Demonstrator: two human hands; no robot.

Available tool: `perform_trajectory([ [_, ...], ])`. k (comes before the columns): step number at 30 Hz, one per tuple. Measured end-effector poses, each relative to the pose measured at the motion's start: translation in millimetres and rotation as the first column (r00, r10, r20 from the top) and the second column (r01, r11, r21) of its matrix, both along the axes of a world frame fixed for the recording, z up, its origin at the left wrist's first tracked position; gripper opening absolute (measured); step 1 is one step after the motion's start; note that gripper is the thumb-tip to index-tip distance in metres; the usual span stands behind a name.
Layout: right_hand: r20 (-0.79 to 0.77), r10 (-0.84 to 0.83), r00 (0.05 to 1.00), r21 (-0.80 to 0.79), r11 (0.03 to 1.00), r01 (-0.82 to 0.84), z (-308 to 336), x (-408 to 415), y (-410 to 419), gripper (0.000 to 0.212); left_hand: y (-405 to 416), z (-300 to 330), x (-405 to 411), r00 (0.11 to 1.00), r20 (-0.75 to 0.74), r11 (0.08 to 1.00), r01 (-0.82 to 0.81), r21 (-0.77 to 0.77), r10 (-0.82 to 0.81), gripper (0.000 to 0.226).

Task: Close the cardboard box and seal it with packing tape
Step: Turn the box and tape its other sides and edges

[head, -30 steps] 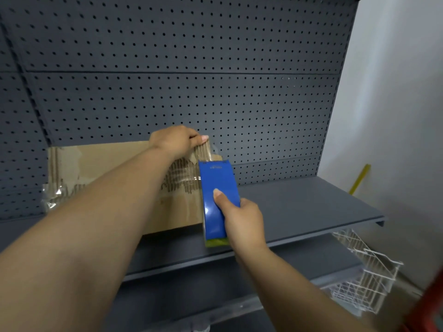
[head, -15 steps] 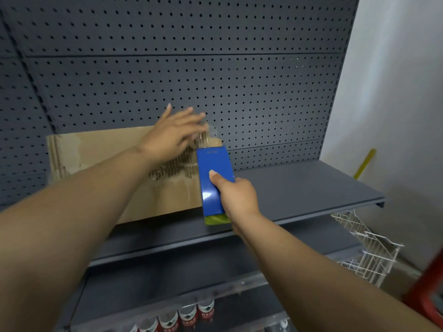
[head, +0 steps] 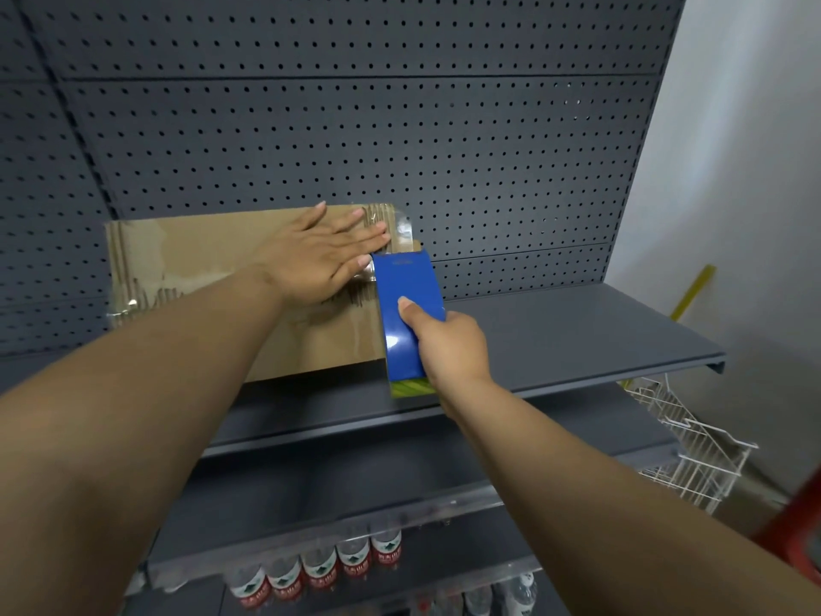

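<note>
Fingers (head: 355, 231) flat on one cardboard box (head: 186, 251); one blue dispenser (head: 406, 309) gripped.

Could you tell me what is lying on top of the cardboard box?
The left hand presses flat on the cardboard box, over clear packing tape at its right end. The tape under the palm and the box's contents are hidden.

left hand (head: 320, 256) hides the cardboard box (head: 186, 255) seam; bottles (head: 320, 566) too blurred to read.
</note>
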State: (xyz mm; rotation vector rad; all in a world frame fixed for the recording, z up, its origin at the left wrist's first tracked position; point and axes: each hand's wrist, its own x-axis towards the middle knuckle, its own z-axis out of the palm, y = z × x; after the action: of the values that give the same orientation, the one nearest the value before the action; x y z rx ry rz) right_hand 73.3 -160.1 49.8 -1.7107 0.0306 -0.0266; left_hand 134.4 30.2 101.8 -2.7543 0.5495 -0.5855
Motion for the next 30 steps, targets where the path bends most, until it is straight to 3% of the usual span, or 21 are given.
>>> perform_trajectory([
  [3, -0.005, 0.004, 1.0, -0.012, 1.0, -0.004, -8, -7, -3, 0.046, -1, 2, 2, 1.0, -0.018, 0.999, -0.015, -0.03, 0.015, 0.068],
  [12, 0.002, 0.044, 0.999, -0.042, 0.998, -0.044, -17, -20, -15, 0.036, -3, 5, 0, 0.999, -0.036, 0.999, -0.036, -0.021, 0.035, 0.067],
  [19, -0.059, 0.047, 0.997, -0.077, 0.996, -0.051, -14, -22, -18, 0.045, -11, 6, -3, 0.995, -0.055, 0.996, -0.087, -0.027, 0.085, 0.048],
  [25, -0.103, 0.042, 0.994, -0.079, 0.996, -0.05, -5, -17, -16, 0.053, -36, 3, -8, 0.992, 0.112, 0.999, -0.05, -0.014, 0.051, 0.045],
  [30, -0.117, 0.052, 0.992, -0.074, 0.995, -0.061, 0, -11, -18, 0.052, -38, -5, -4, 1.0, -0.006, 0.999, -0.024, 0.025, 0.024, 0.043],
])
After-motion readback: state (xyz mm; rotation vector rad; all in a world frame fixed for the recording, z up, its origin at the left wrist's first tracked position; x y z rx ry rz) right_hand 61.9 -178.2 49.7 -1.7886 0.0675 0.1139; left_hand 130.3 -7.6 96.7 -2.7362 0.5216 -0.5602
